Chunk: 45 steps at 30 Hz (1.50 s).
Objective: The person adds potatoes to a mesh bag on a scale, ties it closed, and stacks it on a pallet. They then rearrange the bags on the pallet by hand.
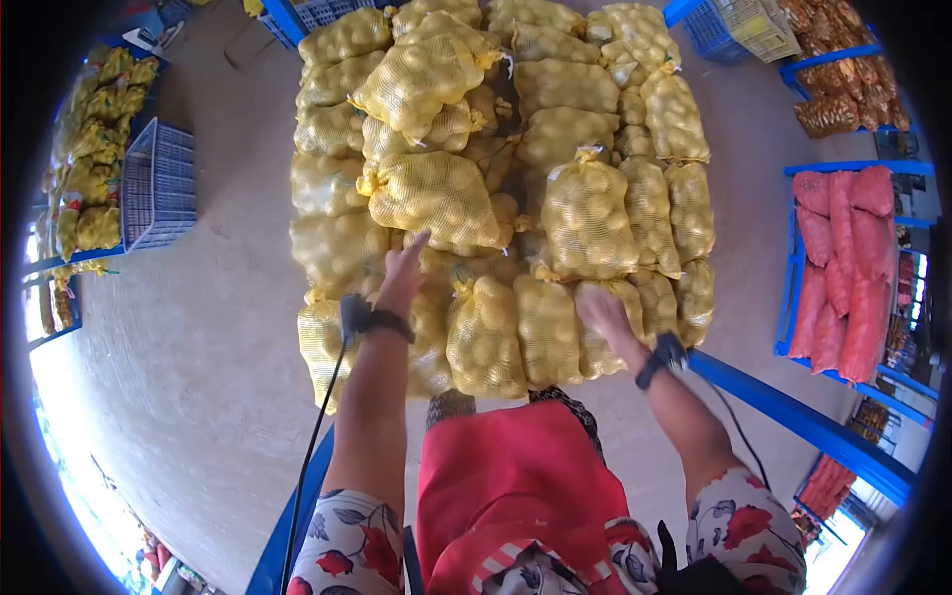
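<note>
Yellow mesh bags of round produce are stacked in front of me. My left hand reaches over the stack, a finger pointing up at the lower edge of a bag lying on its side; whether it touches is unclear. Blurred by motion, my right hand is over the front right part, just below an upright bag with its tied top toward the back. Its fingers are not clear. A front-row bag lies between my hands. Another bag rests on top at the back left.
Blue rails run beside the stack at the lower right. A blue crate and a rack of yellow bags are at left. Red sacks fill a rack at right. More crates stand at the back.
</note>
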Motion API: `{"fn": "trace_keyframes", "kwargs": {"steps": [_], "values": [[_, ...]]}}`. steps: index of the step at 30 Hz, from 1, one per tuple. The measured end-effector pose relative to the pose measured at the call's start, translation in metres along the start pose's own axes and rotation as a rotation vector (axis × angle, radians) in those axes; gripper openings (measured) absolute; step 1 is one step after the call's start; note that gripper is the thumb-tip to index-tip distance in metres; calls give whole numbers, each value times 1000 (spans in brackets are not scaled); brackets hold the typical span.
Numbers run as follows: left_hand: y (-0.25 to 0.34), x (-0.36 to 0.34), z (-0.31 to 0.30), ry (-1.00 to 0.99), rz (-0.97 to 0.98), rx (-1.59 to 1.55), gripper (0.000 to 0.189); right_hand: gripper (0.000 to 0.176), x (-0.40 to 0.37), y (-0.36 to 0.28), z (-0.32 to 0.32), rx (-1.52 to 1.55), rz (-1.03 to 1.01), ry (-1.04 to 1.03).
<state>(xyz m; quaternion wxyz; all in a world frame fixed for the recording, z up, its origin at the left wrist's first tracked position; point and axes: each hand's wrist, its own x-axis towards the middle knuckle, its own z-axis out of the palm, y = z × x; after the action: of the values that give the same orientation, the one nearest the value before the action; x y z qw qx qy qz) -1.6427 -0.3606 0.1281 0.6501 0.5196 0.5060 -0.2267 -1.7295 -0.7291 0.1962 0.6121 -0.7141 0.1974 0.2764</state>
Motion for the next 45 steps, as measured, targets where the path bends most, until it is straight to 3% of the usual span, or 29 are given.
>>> {"fn": "trace_keyframes", "kwargs": {"steps": [1,4,6,7,8,9,11,12,17,18,19,20,21,23,24,25,27,29,30,31,33,34,35,36,38,40,41,44,45], "values": [[-7,15,9,-1,-18,5,95,24,57,-12,26,-5,-16,71],[-29,64,34,-29,23,-164,99,33,230,-25,70,-358,-497,95],[-32,85,45,-31,160,-352,68,36,303,-50,102,-489,-584,126],[-33,86,51,-81,189,-410,94,42,355,-35,116,-441,-645,129],[-38,96,53,-78,198,-418,89,47,361,-50,126,-539,-628,6],[-46,106,54,-74,205,-424,83,50,394,-52,133,-865,-380,-58],[-53,116,54,-156,253,-476,78,54,434,-42,157,-752,-309,-181],[-56,121,52,-243,341,-532,72,54,433,-37,162,-758,-293,-194],[-61,135,39,-242,313,-561,67,76,375,-68,175,-641,-320,-514],[-71,146,34,-321,338,-627,69,71,360,-80,176,-780,-366,-548],[-79,155,31,-404,359,-689,72,88,360,-89,176,-1055,-305,-596],[-82,153,27,-353,369,-717,79,99,332,-97,178,-1214,-398,-507],[-79,138,17,-354,273,-728,81,96,311,-98,184,-1326,-538,-467],[-77,117,6,-335,129,-841,86,71,283,-85,191,-1288,-601,-551],[-80,113,4,-306,204,-850,84,59,271,-77,194,-1237,-642,-553],[-81,112,-2,-313,115,-922,81,48,263,-68,201,-1202,-649,-532],[-90,117,-12,-495,215,-837,75,39,242,-71,189,-1113,-616,-476],[-93,109,-13,-386,238,-707,70,38,218,-67,167,-1010,-607,-412],[-87,92,-3,-358,280,-561,76,37,204,-66,152,-930,-591,-360],[-86,86,3,-561,184,-675,67,37,185,-71,138,-935,-556,-303],[-72,59,38,-614,212,-562,67,37,151,-68,108,-881,-642,-172],[-70,68,47,-670,250,-440,61,37,139,-66,94,-836,-670,-8],[-59,48,75,-488,195,-394,59,37,132,-64,82,-787,-695,152],[-61,61,90,-478,271,-259,56,37,131,-58,70,-793,-691,155],[-61,83,132,-440,368,-54,50,39,139,-35,50,-863,-634,393],[-78,92,170,-492,448,-39,43,41,159,10,38,-928,-574,375],[-104,122,169,-376,437,110,45,43,167,24,34,-992,-519,348],[-129,129,161,-351,568,253,49,45,162,38,50,-1010,-558,422],[-139,121,161,-210,763,462,52,45,159,40,51,-995,-562,414]]}}
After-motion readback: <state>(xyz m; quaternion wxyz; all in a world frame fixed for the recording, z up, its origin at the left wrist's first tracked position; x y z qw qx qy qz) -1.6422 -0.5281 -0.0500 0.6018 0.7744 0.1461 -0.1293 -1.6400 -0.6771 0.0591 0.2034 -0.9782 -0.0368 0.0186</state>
